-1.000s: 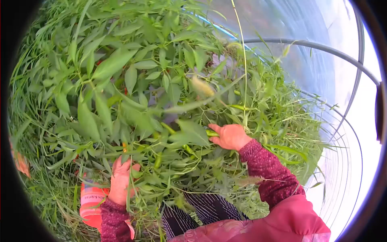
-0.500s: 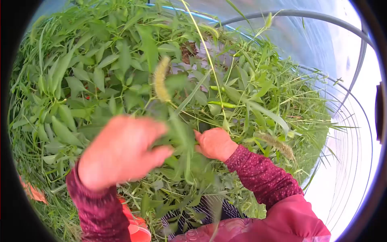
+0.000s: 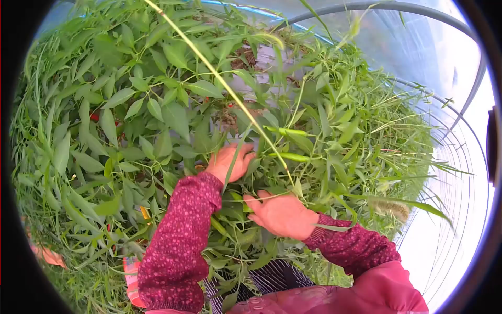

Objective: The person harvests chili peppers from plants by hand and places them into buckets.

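My left hand (image 3: 230, 161) reaches down among the pepper plant's leaves, with a long grass blade lying across it. Its visible fingers are apart; the rest are hidden by foliage. Just below and to the right, my right hand (image 3: 285, 214) has its fingers spread at the stems, its fingertips close to a green chili pepper (image 3: 236, 197) partly covered by leaves. I cannot tell whether they touch it. Two more green chili peppers, an upper one (image 3: 286, 131) and a lower one (image 3: 294, 157), hang above my right hand.
A long pale stalk (image 3: 219, 78) slants across the plants. Dense pepper leaves (image 3: 175, 120) and grass (image 3: 397, 136) surround both hands. Hoops (image 3: 387, 6) and clear plastic film (image 3: 418, 47) curve along the right. A red-orange object (image 3: 133, 280) lies at lower left.
My left hand has moved up and right into the foliage, from a blurred position at left. The right hand has shifted slightly down, its fingers now spread. The foxtail seed head between them is gone from there.
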Demonstrator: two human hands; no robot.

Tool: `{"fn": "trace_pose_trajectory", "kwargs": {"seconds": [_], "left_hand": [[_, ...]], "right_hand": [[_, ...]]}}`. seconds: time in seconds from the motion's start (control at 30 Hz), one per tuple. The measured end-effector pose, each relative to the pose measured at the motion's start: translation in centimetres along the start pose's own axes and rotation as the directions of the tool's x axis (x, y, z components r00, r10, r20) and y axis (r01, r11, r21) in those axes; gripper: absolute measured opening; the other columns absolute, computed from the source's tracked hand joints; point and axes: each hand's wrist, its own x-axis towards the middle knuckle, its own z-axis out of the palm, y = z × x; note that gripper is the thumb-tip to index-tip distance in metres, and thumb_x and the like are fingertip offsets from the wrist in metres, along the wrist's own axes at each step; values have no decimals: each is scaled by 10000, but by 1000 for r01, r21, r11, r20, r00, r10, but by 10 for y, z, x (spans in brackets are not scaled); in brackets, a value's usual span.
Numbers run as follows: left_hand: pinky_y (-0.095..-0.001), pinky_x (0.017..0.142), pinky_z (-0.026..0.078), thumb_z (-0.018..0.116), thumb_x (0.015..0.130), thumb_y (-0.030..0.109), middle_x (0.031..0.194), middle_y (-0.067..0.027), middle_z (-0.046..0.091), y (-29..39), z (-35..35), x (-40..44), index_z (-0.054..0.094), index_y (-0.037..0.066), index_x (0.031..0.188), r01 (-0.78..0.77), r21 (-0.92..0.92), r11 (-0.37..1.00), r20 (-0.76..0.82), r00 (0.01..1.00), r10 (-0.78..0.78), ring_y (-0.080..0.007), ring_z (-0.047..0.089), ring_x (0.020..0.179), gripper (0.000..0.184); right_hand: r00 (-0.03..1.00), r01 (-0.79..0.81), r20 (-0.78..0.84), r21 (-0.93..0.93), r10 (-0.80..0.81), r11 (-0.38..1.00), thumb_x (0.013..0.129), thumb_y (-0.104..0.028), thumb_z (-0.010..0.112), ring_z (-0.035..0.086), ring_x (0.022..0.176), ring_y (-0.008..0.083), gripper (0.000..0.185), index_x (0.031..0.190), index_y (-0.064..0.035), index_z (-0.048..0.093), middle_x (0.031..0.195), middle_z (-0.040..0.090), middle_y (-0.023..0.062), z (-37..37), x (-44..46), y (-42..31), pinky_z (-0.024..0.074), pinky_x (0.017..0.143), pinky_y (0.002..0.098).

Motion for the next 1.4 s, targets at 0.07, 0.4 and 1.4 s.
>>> {"fn": "trace_pose_trajectory", "kwargs": {"seconds": [0.07, 0.4, 1.4], "left_hand": [[-485, 761, 492, 440, 936, 337, 1011, -190, 617, -10, 18, -9, 583, 149, 1141, -91, 58, 994, -116, 988, 97, -397, 604, 888, 313], [-489, 875, 448, 501, 883, 269, 1193, -129, 537, -26, 58, -32, 586, 138, 1127, 19, 199, 980, -57, 998, -8, -329, 595, 975, 290], [-495, 1087, 253, 591, 789, 337, 1276, -102, 510, -15, 35, -52, 572, 151, 1184, 54, 224, 973, -104, 994, -31, -306, 451, 1227, 437]], "right_hand": [[964, 157, -197, -113, -177, 981, 883, -280, 543, 635, 735, 342, 451, 1251, -27, 479, 1163, 535, 228, -4, -3, -3, 533, 637, 398], [943, 250, -324, 525, -81, 813, 925, -193, 509, 598, 720, 162, 217, 942, 1, 606, 830, 642, 56, -155, 102, 41, 490, 666, 277], [976, -207, -217, -935, -5, 287, 860, -20, 443, 543, 1000, 228, 346, 1195, 3, 525, 1046, 570, 119, 99, 323, 221, 496, 758, 391]]}}
